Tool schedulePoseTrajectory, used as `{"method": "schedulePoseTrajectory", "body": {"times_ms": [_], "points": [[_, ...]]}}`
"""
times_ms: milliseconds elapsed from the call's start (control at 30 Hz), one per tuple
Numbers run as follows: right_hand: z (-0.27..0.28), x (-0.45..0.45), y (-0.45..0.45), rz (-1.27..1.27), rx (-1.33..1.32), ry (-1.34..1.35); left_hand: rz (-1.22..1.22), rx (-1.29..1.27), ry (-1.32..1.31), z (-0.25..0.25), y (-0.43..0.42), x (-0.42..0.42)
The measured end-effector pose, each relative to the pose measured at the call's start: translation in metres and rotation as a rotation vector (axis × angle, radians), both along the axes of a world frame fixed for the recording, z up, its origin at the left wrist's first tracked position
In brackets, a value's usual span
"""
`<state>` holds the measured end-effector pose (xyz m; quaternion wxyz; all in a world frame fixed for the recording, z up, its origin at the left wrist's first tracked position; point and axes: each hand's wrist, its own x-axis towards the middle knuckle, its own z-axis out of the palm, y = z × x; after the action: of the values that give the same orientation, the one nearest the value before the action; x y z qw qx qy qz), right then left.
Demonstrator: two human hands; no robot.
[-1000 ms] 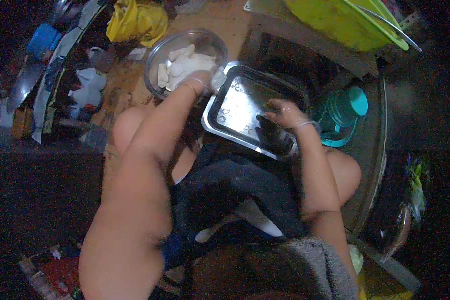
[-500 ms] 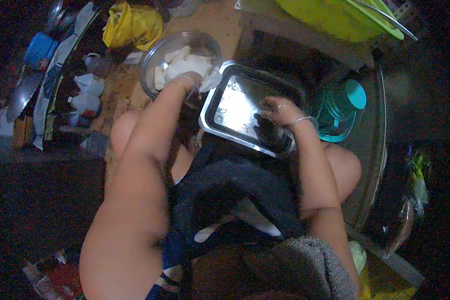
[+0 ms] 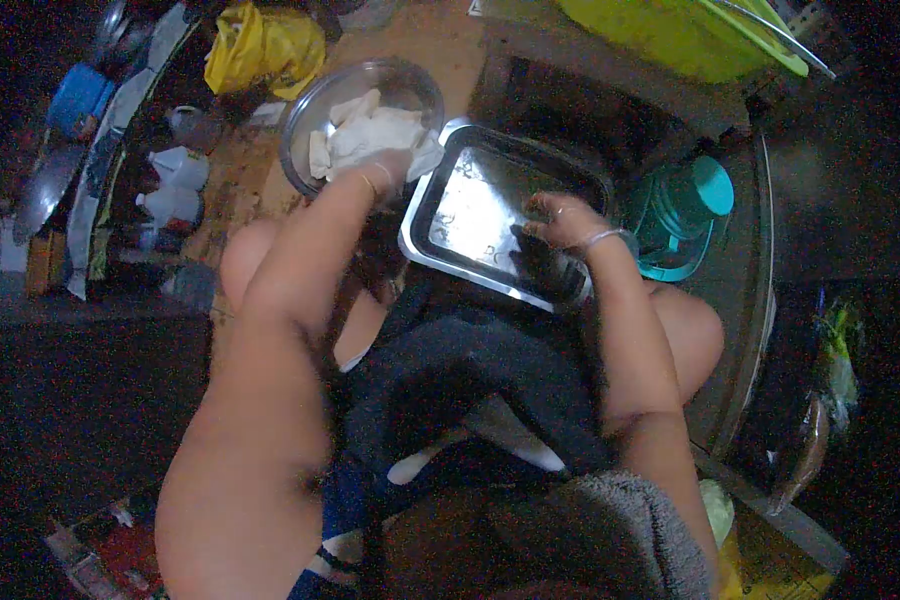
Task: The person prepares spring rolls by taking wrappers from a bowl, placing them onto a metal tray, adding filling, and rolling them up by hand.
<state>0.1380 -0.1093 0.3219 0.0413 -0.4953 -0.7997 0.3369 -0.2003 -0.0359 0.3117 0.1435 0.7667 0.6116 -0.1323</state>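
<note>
My left hand [image 3: 388, 170] is at the near right edge of a round metal bowl [image 3: 292, 150], touching a white cloth-like item [image 3: 375, 133]; its fingers are blurred and mostly hidden. Whitish pieces lie in the bowl beside that item. To the right is a rectangular metal tray [image 3: 475, 292] with a shiny, wet-looking inside. Over the tray's right part is my right hand [image 3: 563, 220], its fingers curled loosely and apart, with nothing visible in them.
A yellow plastic bag [image 3: 265, 50] lies behind the bowl. Teal containers [image 3: 685, 205] stand right of the tray. A lime-green basin [image 3: 670, 35] is at the upper right. White containers [image 3: 175, 185] and a blue one [image 3: 78, 98] are at the left.
The whole view has shifted slightly. My left hand has moved a little at the bowl's edge, while my right hand stays over the tray in nearly the same pose.
</note>
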Motion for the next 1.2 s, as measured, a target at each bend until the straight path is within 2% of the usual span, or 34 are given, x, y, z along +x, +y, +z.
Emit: {"method": "schedulePoseTrajectory", "body": {"times_ms": [67,133,233,267,333,367,467,567,667,767,867,933,967,1000,1067,1100,1133,1167,1200], "points": [[-0.008,0.001,0.001,0.033,0.075,0.000,0.042,0.121,0.012,-0.013,-0.013,0.004],[-0.010,0.000,0.002,0.041,0.082,-0.017,0.081,0.306,0.043,0.007,-0.036,0.022],[0.009,-0.002,-0.003,-0.002,-0.018,-0.039,0.071,0.185,0.047,0.037,-0.039,0.033],[0.015,-0.003,-0.006,-0.022,-0.069,-0.045,0.089,0.217,-0.033,0.040,-0.040,0.034],[0.006,-0.002,-0.003,0.028,-0.010,-0.056,0.130,0.286,-0.196,0.045,-0.040,0.029],[0.002,-0.002,-0.001,0.053,0.019,-0.063,0.131,0.267,-0.116,0.033,-0.028,0.021],[-0.004,-0.001,0.001,0.077,0.065,-0.057,0.197,0.313,-0.114,0.021,-0.015,0.006],[0.004,-0.001,-0.006,0.009,0.052,-0.065,0.375,0.316,-0.313,-0.004,0.014,-0.030],[0.021,-0.005,-0.006,0.011,-0.100,-0.067,0.424,0.506,-0.225,0.037,0.011,-0.029],[0.009,-0.003,-0.003,0.055,0.015,-0.082,0.463,0.470,-0.127,0.083,0.006,-0.030],[0.009,-0.002,-0.004,0.028,-0.004,-0.082,0.369,0.462,-0.284,0.082,0.031,-0.063],[0.007,-0.003,-0.006,-0.001,-0.003,0.030,0.490,0.241,-0.667,0.125,0.005,-0.029],[0.003,-0.003,-0.006,-0.015,-0.002,0.087,0.500,0.132,-1.001,0.130,0.001,-0.023],[-0.006,-0.005,-0.002,-0.066,-0.108,0.249,0.501,0.016,-1.334,0.133,-0.003,-0.017],[-0.025,-0.011,0.007,-0.172,-0.320,0.573,0.403,-0.104,-1.540,0.134,-0.009,-0.003],[-0.017,-0.013,0.004,-0.216,-0.483,0.792,0.352,-0.168,-1.641,0.133,-0.015,0.006],[-0.003,-0.015,-0.002,-0.258,-0.646,1.009,0.268,-0.087,-1.481,0.157,-0.037,0.027],[0.006,-0.018,-0.005,-0.298,-0.811,1.224,0.309,-0.225,-1.631,0.155,-0.048,0.042],[0.008,-0.020,0.000,-0.201,-0.884,1.349,0.347,-0.370,-1.776,0.154,-0.054,0.053]]}}
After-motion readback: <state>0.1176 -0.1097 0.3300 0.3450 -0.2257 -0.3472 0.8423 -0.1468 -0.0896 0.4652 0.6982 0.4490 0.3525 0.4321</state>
